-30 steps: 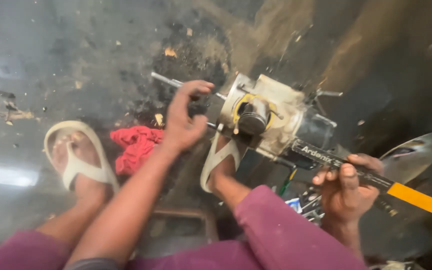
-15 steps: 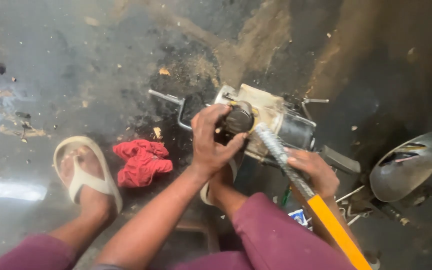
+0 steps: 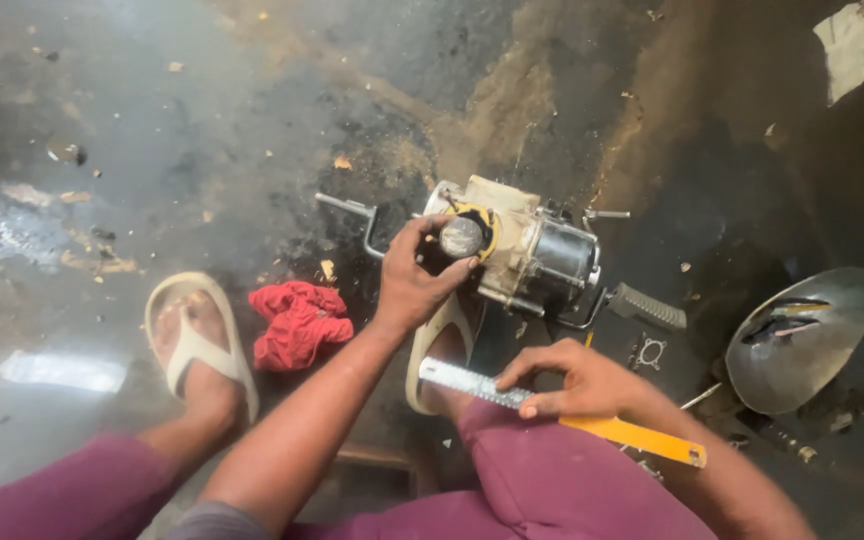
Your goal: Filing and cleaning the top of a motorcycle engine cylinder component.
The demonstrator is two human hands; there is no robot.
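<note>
While the person is sitting over the small engine [image 3: 527, 255], the right hand [image 3: 577, 385] is pinching a yellow-handled file [image 3: 562, 410] nearer than it, against the knee. The left hand [image 3: 414, 285] is curling fingers round the round cap [image 3: 462, 238] on its left face. Red rag [image 3: 297, 322] left of it, metal dish [image 3: 802, 335] right. It's looking heavy, rigid, greasy; best gripped by the casing.

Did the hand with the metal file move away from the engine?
Yes. The right hand with the file came down from beside the engine, toward the person's knee.
</note>
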